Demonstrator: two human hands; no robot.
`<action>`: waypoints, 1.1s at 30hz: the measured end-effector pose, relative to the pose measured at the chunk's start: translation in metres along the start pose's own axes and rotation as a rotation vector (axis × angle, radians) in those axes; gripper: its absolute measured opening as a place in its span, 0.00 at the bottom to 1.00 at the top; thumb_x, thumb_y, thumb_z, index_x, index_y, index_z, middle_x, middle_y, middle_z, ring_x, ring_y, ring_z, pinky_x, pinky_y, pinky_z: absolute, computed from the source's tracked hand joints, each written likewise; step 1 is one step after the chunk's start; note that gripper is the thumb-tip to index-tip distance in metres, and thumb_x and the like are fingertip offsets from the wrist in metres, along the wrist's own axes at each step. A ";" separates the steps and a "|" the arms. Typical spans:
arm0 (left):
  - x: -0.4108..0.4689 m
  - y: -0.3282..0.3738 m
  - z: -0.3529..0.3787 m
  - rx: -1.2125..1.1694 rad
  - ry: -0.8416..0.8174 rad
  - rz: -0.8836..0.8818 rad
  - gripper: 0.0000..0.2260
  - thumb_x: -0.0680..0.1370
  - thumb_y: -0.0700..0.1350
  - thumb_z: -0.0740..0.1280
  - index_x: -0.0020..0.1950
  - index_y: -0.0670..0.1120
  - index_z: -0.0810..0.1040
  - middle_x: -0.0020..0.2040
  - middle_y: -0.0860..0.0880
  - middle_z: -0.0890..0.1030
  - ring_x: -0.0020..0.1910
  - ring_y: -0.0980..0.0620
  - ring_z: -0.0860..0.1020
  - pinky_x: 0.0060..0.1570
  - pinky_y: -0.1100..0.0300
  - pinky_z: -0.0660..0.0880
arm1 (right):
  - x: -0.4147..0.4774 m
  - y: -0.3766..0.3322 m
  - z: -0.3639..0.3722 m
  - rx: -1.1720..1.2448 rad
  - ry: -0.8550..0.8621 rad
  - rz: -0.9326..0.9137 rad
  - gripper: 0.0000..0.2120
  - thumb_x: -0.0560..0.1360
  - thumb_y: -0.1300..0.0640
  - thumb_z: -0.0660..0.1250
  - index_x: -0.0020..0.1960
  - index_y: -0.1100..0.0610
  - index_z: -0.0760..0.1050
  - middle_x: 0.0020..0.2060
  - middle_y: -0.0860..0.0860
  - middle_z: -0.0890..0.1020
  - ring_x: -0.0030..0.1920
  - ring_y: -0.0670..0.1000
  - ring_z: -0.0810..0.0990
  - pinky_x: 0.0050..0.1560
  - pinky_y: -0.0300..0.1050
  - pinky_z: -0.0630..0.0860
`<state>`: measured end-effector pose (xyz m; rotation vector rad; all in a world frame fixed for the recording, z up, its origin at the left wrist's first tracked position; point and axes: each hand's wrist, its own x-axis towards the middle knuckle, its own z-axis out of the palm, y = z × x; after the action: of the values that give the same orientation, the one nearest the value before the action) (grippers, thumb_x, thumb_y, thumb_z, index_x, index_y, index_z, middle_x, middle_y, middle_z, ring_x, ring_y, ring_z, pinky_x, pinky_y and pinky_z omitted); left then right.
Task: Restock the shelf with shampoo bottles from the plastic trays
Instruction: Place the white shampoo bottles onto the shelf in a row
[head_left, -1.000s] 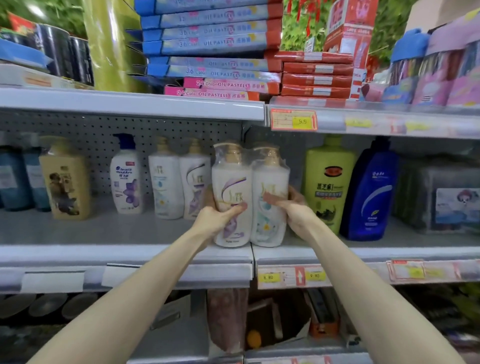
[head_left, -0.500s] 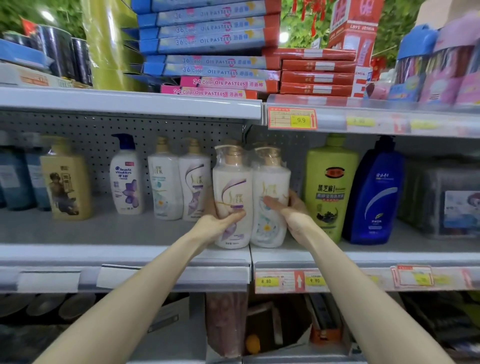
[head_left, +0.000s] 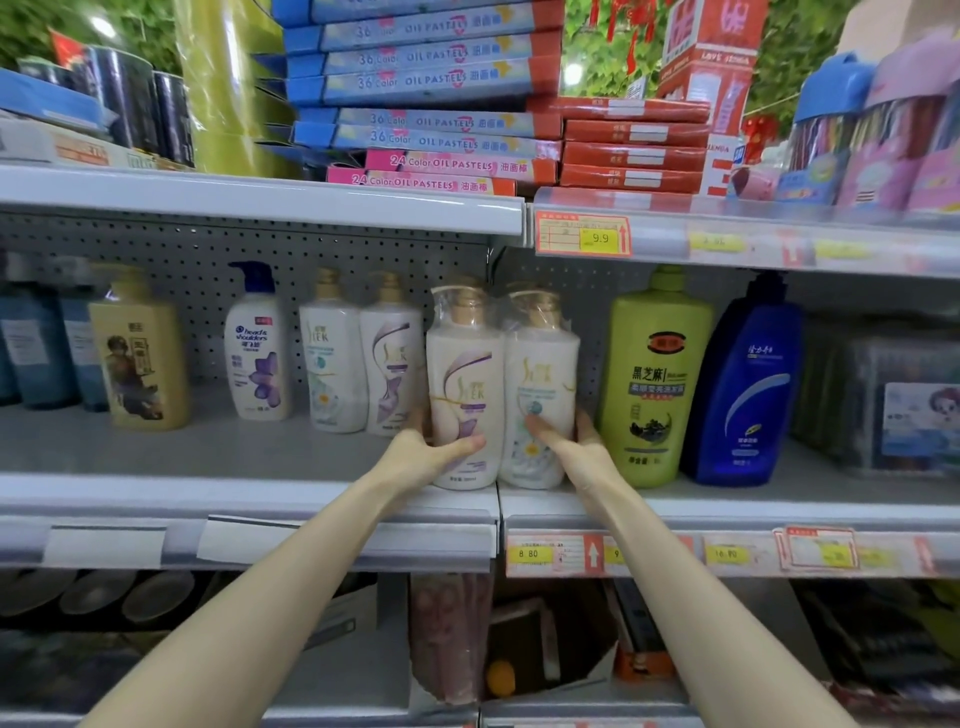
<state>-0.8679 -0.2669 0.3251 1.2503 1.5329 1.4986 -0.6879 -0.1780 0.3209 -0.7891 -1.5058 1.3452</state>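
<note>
A twin pack of white shampoo bottles (head_left: 501, 374) wrapped in clear plastic stands at the front of the middle shelf (head_left: 249, 493). My left hand (head_left: 423, 454) grips the pack's left bottle low down, thumb across its front. My right hand (head_left: 576, 449) grips the right bottle from the other side, thumb on its label. Just behind and to the left stand two more white bottles (head_left: 363, 358) of the same brand.
On the same shelf stand a white Head & Shoulders bottle (head_left: 257, 348), a yellow bottle (head_left: 137, 358), a green bottle (head_left: 654, 379) right of the pack and a blue bottle (head_left: 743, 389). Oil pastel boxes (head_left: 431, 124) fill the shelf above. No plastic tray is in view.
Both hands have stayed on the twin pack. The pack has slid slightly further back on the shelf and the view has drifted a little.
</note>
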 end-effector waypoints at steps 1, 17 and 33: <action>-0.001 0.000 0.001 0.015 -0.007 0.008 0.21 0.69 0.47 0.76 0.59 0.48 0.74 0.50 0.56 0.80 0.49 0.63 0.77 0.42 0.73 0.71 | 0.000 0.000 0.000 -0.002 -0.002 0.001 0.35 0.68 0.48 0.74 0.71 0.53 0.65 0.58 0.48 0.79 0.54 0.47 0.79 0.57 0.44 0.74; 0.001 -0.002 -0.003 0.126 -0.059 0.031 0.21 0.71 0.48 0.75 0.58 0.51 0.69 0.51 0.55 0.79 0.53 0.55 0.78 0.56 0.61 0.72 | -0.004 -0.002 -0.006 -0.052 -0.034 0.013 0.30 0.70 0.51 0.74 0.68 0.53 0.67 0.59 0.50 0.81 0.55 0.47 0.80 0.55 0.43 0.76; -0.008 -0.004 -0.003 0.208 -0.035 -0.016 0.19 0.70 0.52 0.75 0.55 0.43 0.76 0.52 0.51 0.81 0.54 0.55 0.78 0.53 0.64 0.73 | -0.022 -0.012 -0.007 -0.105 -0.042 0.033 0.24 0.73 0.52 0.71 0.66 0.53 0.66 0.54 0.47 0.79 0.50 0.41 0.79 0.46 0.33 0.76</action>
<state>-0.8688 -0.2750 0.3207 1.3700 1.7058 1.3263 -0.6726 -0.1975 0.3277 -0.8591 -1.6136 1.3231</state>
